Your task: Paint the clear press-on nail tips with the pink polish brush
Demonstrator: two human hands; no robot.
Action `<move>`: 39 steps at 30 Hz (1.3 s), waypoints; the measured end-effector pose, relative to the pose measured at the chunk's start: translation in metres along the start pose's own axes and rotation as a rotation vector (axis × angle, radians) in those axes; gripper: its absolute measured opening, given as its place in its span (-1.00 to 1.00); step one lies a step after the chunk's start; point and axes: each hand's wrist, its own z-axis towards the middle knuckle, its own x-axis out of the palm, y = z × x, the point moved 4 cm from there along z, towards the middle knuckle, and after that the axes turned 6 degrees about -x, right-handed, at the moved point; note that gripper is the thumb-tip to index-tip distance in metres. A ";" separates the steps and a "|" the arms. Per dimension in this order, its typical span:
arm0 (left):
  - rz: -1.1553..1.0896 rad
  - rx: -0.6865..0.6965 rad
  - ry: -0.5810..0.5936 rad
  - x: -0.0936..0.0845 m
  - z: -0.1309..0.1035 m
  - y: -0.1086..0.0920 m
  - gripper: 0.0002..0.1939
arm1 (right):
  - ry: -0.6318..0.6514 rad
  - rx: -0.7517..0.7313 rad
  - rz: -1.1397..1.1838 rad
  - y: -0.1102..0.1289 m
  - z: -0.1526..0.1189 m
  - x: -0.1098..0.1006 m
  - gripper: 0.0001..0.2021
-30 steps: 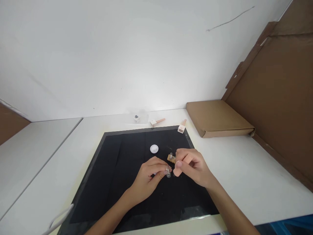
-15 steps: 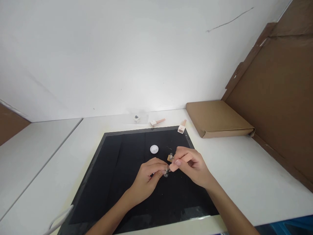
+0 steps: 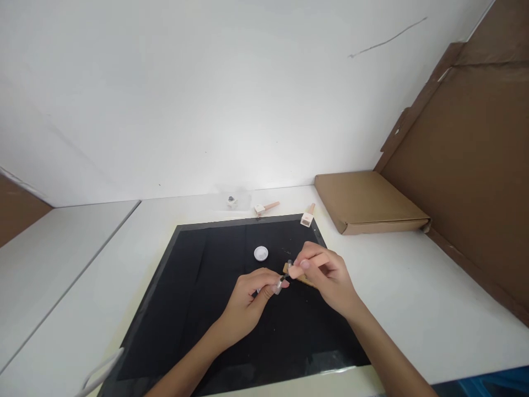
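Note:
Over the black mat (image 3: 223, 314), my left hand (image 3: 252, 300) pinches a small clear piece (image 3: 278, 288) between thumb and fingers. My right hand (image 3: 328, 273) is closed on a pale pink brush handle (image 3: 303, 267), whose dark tip points down-left at the clear piece. A yellowish piece (image 3: 306, 279) lies partly hidden under my right hand, with a small clear object (image 3: 290, 264) by its upper left end. Beyond my hands, a round white dish (image 3: 260, 253) rests on the mat.
Two pink-handled bottles (image 3: 260, 209) (image 3: 306, 219) lie at the mat's far edge. Left of them is a clear tray (image 3: 221, 201) with a small item. A flat cardboard box (image 3: 372, 201) is at the right, beside a cardboard wall (image 3: 467, 154). A white cable (image 3: 101, 369) crosses the near left.
My right hand has lifted the pink handle slightly up and away from my left hand, showing the dark tip. More of the yellowish piece now shows.

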 end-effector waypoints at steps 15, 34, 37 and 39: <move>-0.076 -0.073 -0.011 0.000 0.000 0.005 -0.68 | -0.135 -0.002 0.021 -0.004 -0.001 -0.004 -0.72; -0.293 -0.122 -0.114 0.000 -0.004 0.006 -0.77 | -0.369 0.076 0.148 -0.012 -0.001 -0.025 -0.69; -0.343 -0.181 -0.109 0.005 -0.003 0.005 -0.73 | -0.434 0.098 0.208 -0.013 -0.001 -0.037 -0.71; -0.352 -0.229 -0.106 0.011 -0.003 0.004 -0.70 | -0.467 0.143 0.246 -0.017 0.001 -0.046 -0.73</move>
